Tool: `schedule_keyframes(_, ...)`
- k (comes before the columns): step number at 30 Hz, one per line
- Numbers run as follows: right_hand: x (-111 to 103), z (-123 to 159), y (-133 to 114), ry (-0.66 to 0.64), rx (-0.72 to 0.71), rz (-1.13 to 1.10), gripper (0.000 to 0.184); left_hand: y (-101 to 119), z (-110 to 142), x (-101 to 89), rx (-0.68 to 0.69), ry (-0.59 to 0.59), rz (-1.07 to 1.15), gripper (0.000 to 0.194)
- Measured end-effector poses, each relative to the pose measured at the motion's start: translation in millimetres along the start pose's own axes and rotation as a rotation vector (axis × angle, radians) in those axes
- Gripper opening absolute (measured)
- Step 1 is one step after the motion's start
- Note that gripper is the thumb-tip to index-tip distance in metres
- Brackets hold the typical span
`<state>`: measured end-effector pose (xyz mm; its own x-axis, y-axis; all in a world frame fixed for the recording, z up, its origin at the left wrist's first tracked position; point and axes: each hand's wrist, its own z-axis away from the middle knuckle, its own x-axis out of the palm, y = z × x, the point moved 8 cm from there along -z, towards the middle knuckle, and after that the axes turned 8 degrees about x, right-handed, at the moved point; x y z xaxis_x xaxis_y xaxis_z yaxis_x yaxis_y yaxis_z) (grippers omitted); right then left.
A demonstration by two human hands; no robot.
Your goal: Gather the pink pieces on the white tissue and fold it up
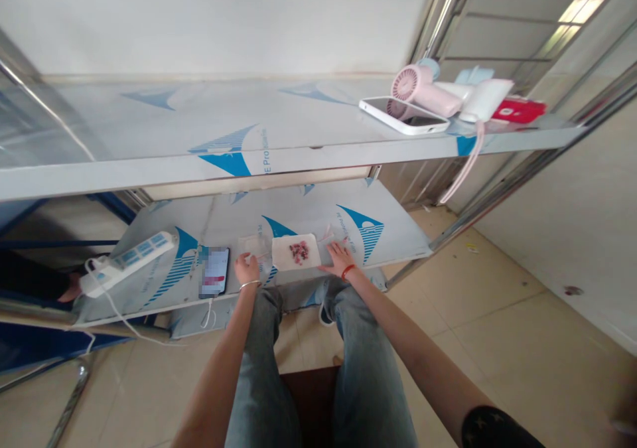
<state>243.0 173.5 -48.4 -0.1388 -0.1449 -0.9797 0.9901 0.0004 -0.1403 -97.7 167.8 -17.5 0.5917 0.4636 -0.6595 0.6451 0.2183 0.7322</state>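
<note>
On the lower shelf lies a white rectangular sheet [279, 254], with a small heap of dark red and pink bits [299, 253] at its middle. My left hand [247, 269] rests left of the sheet, fingers loosely bent and apart, at the near edge of a clear plastic piece [253, 243]. I cannot make out anything held in it. Flat and spread, my right hand [340, 259] lies just right of the sheet, on another clear plastic piece [326, 241]. A bracelet is on my left wrist and a red band on my right.
Left of my hands, a phone [214, 272] lies with a white cable, beside a white power strip [130, 262]. Overhead, the upper shelf [318, 152] carries a white-edged phone [405, 116], a pink handheld fan [423, 91] and a red packet [520, 110]. Someone's dark sleeve [37, 279] shows far left.
</note>
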Motion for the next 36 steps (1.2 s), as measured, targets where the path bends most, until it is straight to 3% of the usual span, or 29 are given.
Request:
schedule_keyframes(5,-11.6,-6.9,10.8,0.040,0.001,-0.033,0.041,3.7,1.8,-9.3,-0.005,-0.001,0.011,0.027)
schedule_keyframes(7,-15.8,-7.6,14.3,0.052,0.002,-0.045,0.034,7.4,2.9,-13.9,0.006,-0.007,-0.001,0.028)
schedule_keyframes(14,-32.6,5.6,20.5,0.114,0.029,-0.063,0.035,28.4,12.5,-25.5,0.188,-0.040,-0.067,0.023)
schedule_keyframes(18,-40.3,13.9,24.5,0.125,0.060,-0.057,0.031,32.7,31.1,-21.1,0.306,-0.113,-0.126,0.020)
schedule_keyframes(24,-34.4,16.4,35.7,0.066,0.138,0.003,0.037,11.1,61.7,-9.1,0.391,-0.200,-0.179,0.020)
schedule_keyframes(29,-28.7,11.4,39.1,0.045,0.173,0.044,0.033,-5.6,79.3,-9.9,0.456,-0.169,-0.164,0.016)
schedule_keyframes(32,-29.5,7.3,38.3,0.033,0.196,0.061,0.029,-11.5,80.5,-19.2,0.448,-0.080,-0.148,0.016)
schedule_keyframes(36,-29.7,8.5,32.9,0.017,0.237,0.054,0.029,-20.8,72.3,-23.1,0.392,-0.088,-0.071,0.013)
